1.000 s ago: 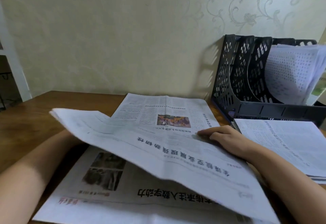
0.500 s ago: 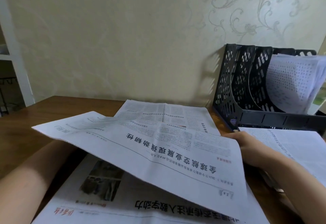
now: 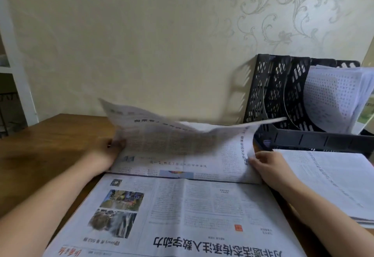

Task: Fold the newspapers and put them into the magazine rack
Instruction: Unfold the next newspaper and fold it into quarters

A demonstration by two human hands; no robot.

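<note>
Cream wallpaper [image 3: 141, 44] with a raised floral pattern backs a brown wooden table [image 3: 50, 147], with a white shelf frame [image 3: 14, 70] at the far left edge. Open newspaper [image 3: 182, 206] lies flat on the table in front of the person, headline upside down to the camera, colour photos on its left half. Its top sheet [image 3: 182, 135] is lifted off the far half and hangs in the air, blurred, sagging in the middle, its right corner reaching in front of the magazine rack. Left hand [image 3: 105, 153] is at the sheet's left edge, fingers under or behind the paper (blurred, so I cannot tell whether they pinch it or just support it). Right hand [image 3: 269, 163] is at the sheet's right edge, thumb and fingertips curled onto the curling paper edge, pinching it. Black perforated magazine rack [image 3: 273, 94] stands against the wall at the back right, several upright dividers; its left slots hold nothing visible, while a bent bundle of white papers [image 3: 334, 98] leans in a slot further right. Second stack of newspapers [image 3: 323, 179] lies flat on the table in front of the rack, just beside the right forearm, apart from the open newspaper.
</note>
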